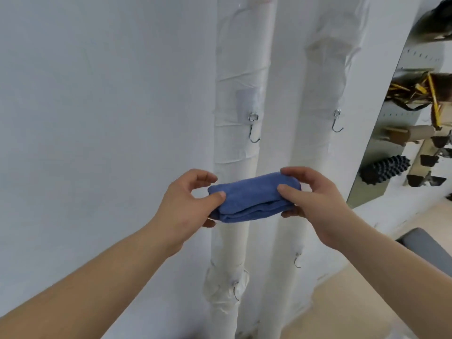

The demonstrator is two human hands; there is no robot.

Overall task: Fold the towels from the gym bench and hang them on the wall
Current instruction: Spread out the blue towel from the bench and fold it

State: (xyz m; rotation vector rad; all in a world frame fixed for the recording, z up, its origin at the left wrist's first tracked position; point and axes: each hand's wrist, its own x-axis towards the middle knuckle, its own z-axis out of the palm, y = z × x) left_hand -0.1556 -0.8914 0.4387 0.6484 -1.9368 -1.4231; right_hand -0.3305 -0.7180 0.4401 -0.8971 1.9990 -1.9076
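Blue towel, folded into a thick bundle, is pinched at each end by my left hand and right hand in front of the wrapped pipes, so I judge folding done and next must lift it to the hook above.

Both our arms show bare: our left forearm comes in from the near left corner and our right forearm from the near right edge, uncovered all the way to the wrists. Our left hand and right hand are bare as well, thumbnails cut short.
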